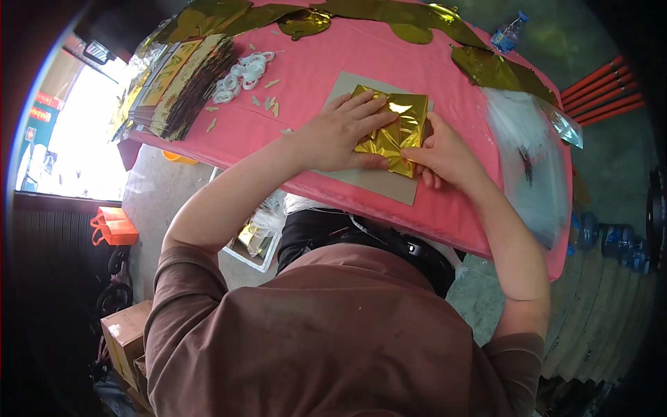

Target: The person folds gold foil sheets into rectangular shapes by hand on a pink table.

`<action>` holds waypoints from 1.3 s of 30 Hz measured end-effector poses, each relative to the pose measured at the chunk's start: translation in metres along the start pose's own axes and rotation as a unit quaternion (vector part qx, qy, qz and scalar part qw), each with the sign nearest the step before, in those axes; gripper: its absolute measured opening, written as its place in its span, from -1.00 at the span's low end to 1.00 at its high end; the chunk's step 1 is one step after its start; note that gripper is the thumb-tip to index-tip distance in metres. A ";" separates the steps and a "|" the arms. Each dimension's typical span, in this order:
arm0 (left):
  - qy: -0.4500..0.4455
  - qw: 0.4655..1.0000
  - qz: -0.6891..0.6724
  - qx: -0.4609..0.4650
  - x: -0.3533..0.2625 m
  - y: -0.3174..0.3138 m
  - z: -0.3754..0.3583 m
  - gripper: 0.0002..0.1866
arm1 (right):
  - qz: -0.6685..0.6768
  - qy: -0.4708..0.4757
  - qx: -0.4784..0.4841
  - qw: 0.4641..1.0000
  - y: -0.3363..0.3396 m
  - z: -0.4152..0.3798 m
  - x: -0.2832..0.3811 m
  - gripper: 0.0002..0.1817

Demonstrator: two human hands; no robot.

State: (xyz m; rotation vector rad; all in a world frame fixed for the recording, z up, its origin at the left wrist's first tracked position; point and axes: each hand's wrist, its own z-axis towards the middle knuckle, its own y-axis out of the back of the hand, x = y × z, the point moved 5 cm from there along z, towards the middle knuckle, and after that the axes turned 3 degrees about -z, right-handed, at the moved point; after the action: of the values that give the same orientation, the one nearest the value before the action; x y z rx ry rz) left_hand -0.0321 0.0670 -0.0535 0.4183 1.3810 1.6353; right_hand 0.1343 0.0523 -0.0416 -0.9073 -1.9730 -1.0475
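A folded piece of shiny gold foil (410, 132) lies on a grey-brown board (382, 182) on the pink-covered table. My left hand (345, 133) rests on the foil's left part, palm down with its fingers spread. At the foil's right edge, my right hand (443, 151) has its thumb on top of the foil and the other fingers bent beside and partly under the edge, pinching it. The foil's left side is partly hidden beneath my left hand.
The pink table (306, 76) bears stacked packets (174, 87) and white string (243, 73) at left, gold foil sheets (417, 17) along the far edge, and clear plastic bags (528, 160) at right. A bottle (509, 33) stands beyond. A white bin (260, 257) sits below.
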 end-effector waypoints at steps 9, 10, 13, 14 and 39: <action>0.014 0.999 0.026 0.040 -0.003 0.001 0.001 -0.23 | -0.334 0.243 -0.210 0.886 0.014 -0.006 0.003 -0.46; 0.018 0.999 0.027 0.038 -0.004 0.001 0.001 -0.23 | -0.360 0.333 -0.245 0.836 0.006 -0.011 0.007 -0.46; 0.022 0.999 0.023 0.033 -0.004 -0.001 0.003 -0.23 | -0.391 0.357 -0.243 0.813 -0.011 -0.010 0.009 -0.45; 0.023 0.999 0.019 0.030 -0.003 -0.002 0.003 -0.23 | -0.391 0.356 -0.245 0.813 -0.011 -0.007 0.005 -0.45; 0.050 0.999 -0.007 0.012 -0.025 -0.025 0.034 -0.11 | -0.420 0.269 -0.227 0.837 0.008 0.013 -0.032 -0.40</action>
State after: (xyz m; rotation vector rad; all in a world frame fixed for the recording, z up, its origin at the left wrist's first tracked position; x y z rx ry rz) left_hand 0.0173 0.0654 -0.0583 0.3429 1.4765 1.6480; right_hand 0.1536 0.0592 -0.0705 0.1487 -1.6269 -2.0572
